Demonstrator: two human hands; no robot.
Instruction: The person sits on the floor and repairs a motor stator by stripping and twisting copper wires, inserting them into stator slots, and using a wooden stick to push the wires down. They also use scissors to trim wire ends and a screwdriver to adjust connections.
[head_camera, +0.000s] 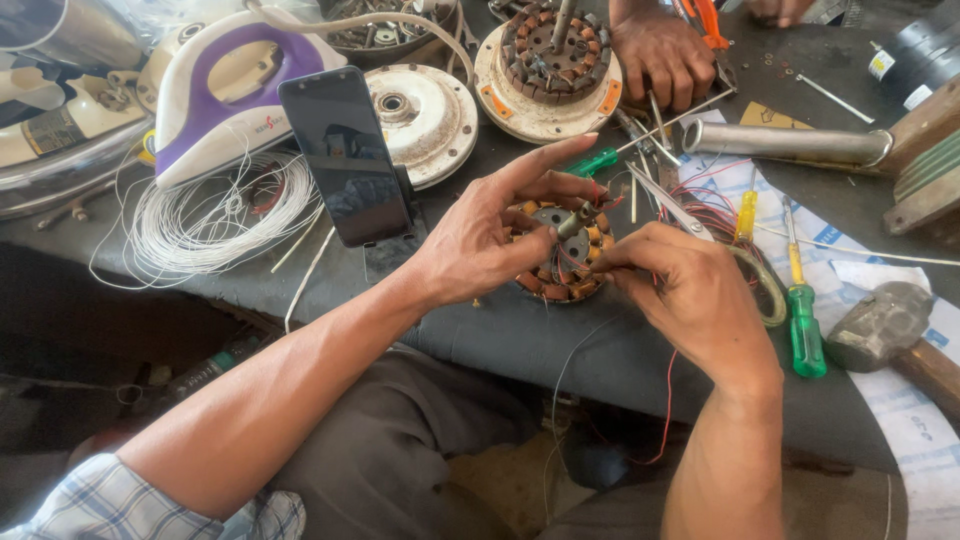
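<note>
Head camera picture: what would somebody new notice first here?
Most likely the two hands in the middle: the left hand and right hand grip a round motor coil with copper windings and red wires. Left of them, a dark phone stands propped before a purple and white iron. At the top, another person's hand rests beside a second coil.

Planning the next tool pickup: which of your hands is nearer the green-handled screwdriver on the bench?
Right. The right hand works just left of the green-handled screwdriver; the left hand is farther left, across the copper-wound stator.
</note>
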